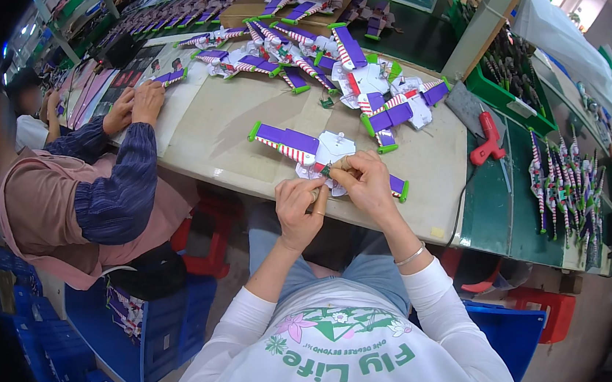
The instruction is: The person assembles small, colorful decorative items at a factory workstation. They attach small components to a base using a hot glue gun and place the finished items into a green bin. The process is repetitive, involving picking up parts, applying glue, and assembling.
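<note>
On the table before me lies a toy wing pack (333, 149) with a white body, purple panels, red-and-white stripes and green tips. A small green circuit board (326, 170) sits at the near edge of its white body. My right hand (367, 186) comes in from the right, thumb and fingers pinched at this board and partly covering it. My left hand (299, 209) has its fingers curled closed against the pack's near edge, just below the board. The fingertips of both hands almost meet there, hiding small details.
Beyond my hands is a heap of similar wing packs (260, 52). A red glue gun (486, 139) lies to the right, near a green bin (510, 100) and several striped wing parts (564, 183). At my left, a co-worker's hands (137, 107) handle another wing piece (172, 77).
</note>
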Demonstrator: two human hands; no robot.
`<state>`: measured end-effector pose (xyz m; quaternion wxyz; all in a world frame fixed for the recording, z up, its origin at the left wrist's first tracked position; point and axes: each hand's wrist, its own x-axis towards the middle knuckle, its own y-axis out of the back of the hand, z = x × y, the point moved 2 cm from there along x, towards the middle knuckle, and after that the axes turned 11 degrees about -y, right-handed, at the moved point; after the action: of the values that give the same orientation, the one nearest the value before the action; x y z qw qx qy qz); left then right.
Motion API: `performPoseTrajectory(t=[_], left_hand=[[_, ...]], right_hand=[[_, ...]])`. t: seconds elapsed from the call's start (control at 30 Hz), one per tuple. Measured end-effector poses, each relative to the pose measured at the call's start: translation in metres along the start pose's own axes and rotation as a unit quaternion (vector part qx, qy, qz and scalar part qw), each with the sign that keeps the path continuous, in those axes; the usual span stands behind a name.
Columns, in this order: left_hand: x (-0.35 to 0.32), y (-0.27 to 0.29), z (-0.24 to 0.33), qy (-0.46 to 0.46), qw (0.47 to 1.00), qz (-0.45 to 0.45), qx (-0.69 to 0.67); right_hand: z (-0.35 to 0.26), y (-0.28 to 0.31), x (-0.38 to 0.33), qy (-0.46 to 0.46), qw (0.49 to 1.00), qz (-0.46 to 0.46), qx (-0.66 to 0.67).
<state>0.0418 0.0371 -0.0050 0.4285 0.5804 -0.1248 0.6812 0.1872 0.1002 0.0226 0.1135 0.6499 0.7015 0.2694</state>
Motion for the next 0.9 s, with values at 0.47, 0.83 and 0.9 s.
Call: performPoseTrajectory(t=[0.47,0.83,0.9], left_hand=[[0.018,0.01,-0.028,0.158,0.987,-0.022,0.014],[0.018,0.003,-0.039,0.169,0.981,-0.098,-0.024],[0.018,0.001,-0.039,0.158,0.982,-0.102,-0.017]], right_hand=[[-0.035,-0.003,-0.001,0.158,0.964,-0.013,-0.216],[-0.033,-0.003,0.013,0.217,0.95,-0.14,-0.177],[-0.034,-0.01,0.012,0.209,0.95,-0.121,-0.197]])
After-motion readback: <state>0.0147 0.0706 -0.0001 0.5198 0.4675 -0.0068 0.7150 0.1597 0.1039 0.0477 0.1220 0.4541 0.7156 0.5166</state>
